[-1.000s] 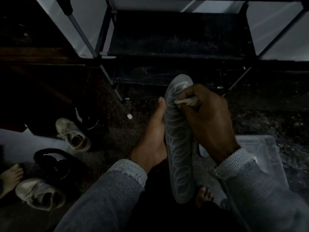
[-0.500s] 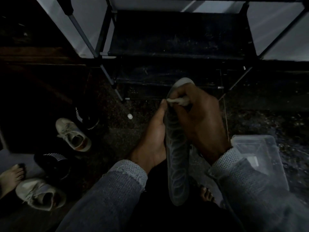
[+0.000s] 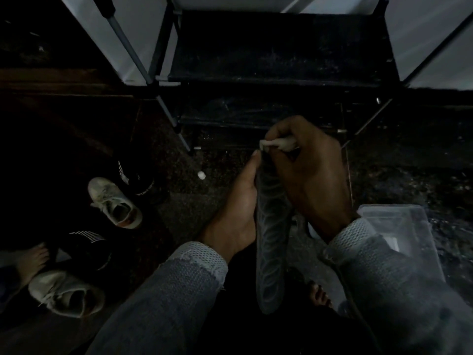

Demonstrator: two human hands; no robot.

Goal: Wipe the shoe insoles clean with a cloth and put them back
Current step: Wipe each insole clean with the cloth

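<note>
No legible text, brand, label or number appears; the insole [image 3: 271, 242] between the hands bears only looping line patterns.

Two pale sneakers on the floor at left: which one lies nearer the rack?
The upper sneaker, beside the striped black shoe. The other sneaker sits at the bottom left by a bare foot.

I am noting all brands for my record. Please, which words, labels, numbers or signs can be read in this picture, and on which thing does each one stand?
No text can be read anywhere.
Grey foam insole with pale looping lines: a pattern only, no letters.
Black shoes with white stripes: stripes, no legible brand.
Worn white lace-up sneakers: too dark to show any label.
Clear plastic box: a pale patch inside, too blurred to read.
</note>
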